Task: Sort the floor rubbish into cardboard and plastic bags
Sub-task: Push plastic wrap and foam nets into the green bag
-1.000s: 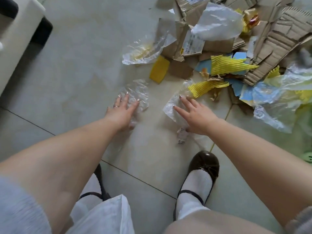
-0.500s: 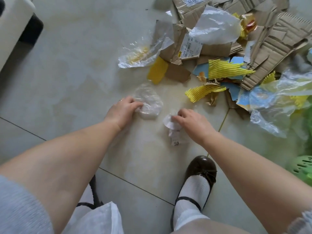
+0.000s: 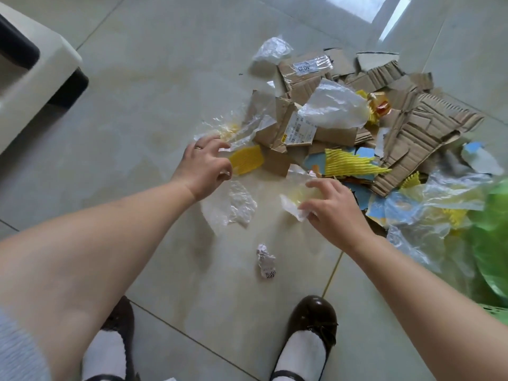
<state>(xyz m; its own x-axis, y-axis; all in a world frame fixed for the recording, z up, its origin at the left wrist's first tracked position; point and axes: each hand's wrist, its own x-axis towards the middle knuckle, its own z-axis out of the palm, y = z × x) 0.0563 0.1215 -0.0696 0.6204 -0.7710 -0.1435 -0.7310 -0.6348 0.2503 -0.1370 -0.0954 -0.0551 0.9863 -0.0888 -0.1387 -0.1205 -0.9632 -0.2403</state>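
Pale floor tiles (image 3: 132, 127) carry the pile. Right hand (image 3: 334, 209) pinches clear plastic film (image 3: 295, 200); left hand (image 3: 204, 167), fingers spread and empty, reaches toward crinkled film (image 3: 220, 127) just beyond (nearer hand). Cardboard (image 3: 420, 133) lies far right.

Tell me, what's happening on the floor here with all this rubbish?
A person is crouched over a heap of torn cardboard and plastic scraps on the tiled floor. The right hand grips a crumpled clear wrapper; the left hand reaches, open, toward another clear plastic sheet. A crumpled label lies loose nearby.
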